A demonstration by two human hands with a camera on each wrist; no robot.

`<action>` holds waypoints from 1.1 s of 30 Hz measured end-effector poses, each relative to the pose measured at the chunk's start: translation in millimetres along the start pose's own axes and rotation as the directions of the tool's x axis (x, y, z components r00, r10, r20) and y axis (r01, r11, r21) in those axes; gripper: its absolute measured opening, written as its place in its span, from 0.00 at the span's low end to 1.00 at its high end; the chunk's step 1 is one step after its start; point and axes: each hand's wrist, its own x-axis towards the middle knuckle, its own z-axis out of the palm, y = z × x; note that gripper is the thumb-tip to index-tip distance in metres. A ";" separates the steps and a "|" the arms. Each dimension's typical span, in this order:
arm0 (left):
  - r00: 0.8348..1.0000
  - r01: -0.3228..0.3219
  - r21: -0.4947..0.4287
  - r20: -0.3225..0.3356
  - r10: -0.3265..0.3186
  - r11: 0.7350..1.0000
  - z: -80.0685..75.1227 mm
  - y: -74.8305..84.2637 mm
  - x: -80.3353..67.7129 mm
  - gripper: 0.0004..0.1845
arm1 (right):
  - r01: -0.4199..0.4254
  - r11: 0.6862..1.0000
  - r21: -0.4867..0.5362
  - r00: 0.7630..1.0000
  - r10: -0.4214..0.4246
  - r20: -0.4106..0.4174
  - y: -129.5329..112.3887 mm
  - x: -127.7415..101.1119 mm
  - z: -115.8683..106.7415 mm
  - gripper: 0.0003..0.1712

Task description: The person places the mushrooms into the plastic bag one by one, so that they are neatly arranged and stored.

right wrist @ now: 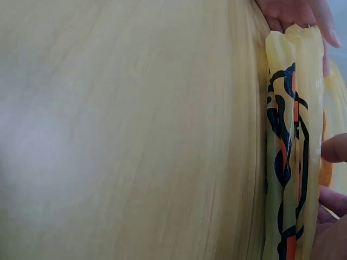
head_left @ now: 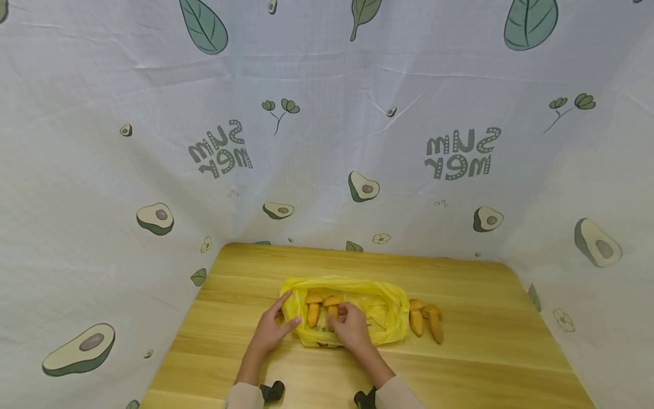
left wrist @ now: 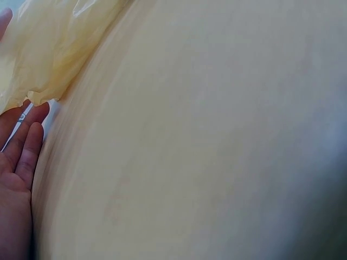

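Okay, we see the right hand (head_left: 352, 329) pinching the stem of an orange toy-like mushroom (head_left: 332, 301) inside an open, thin yellow plastic bag (head_left: 400, 319) on a pale wooden table (head_left: 490, 329). A matching mushroom (head_left: 313, 312) lies just left; two more mushrooms (head_left: 416, 320) lie right of the bag. We mark the left hand (head_left: 268, 332), fingers apart, touching the bag's left end.

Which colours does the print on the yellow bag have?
Black and orange; the print shows best in the right wrist view.
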 end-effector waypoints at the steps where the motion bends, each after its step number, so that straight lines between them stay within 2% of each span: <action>1: 1.000 -0.004 -0.001 -0.002 0.004 1.000 0.1 0.0 0.2 0.39 | 0.006 1.000 0.000 1.000 -0.006 -0.011 1.2 0.1 -0.3 0.19; 8: 1.000 0.004 -0.002 -0.013 -0.004 1.000 0.4 -0.1 -0.3 0.39 | 0.025 0.998 0.055 0.999 -0.023 -0.037 12.3 -0.2 -6.4 0.14; 17: 1.000 0.017 0.001 -0.011 -0.017 1.000 0.4 3.6 -1.1 0.39 | 0.066 0.993 0.097 0.996 -0.060 -0.068 21.7 -1.5 -23.2 0.14; 23: 1.000 0.020 0.006 -0.017 -0.020 1.000 2.3 1.1 -0.5 0.38 | 0.086 0.993 0.081 0.993 -0.079 -0.084 24.2 -3.5 -39.1 0.15; 28: 1.000 0.019 -0.005 -0.014 -0.019 1.000 1.6 0.7 -0.6 0.39 | 0.041 0.996 0.075 0.996 -0.035 -0.079 24.0 -5.9 -53.8 0.15; 33: 1.000 0.009 -0.012 -0.013 -0.009 1.000 0.3 1.5 -0.2 0.39 | 0.048 0.997 0.063 0.997 -0.044 -0.067 22.6 -7.5 -67.4 0.16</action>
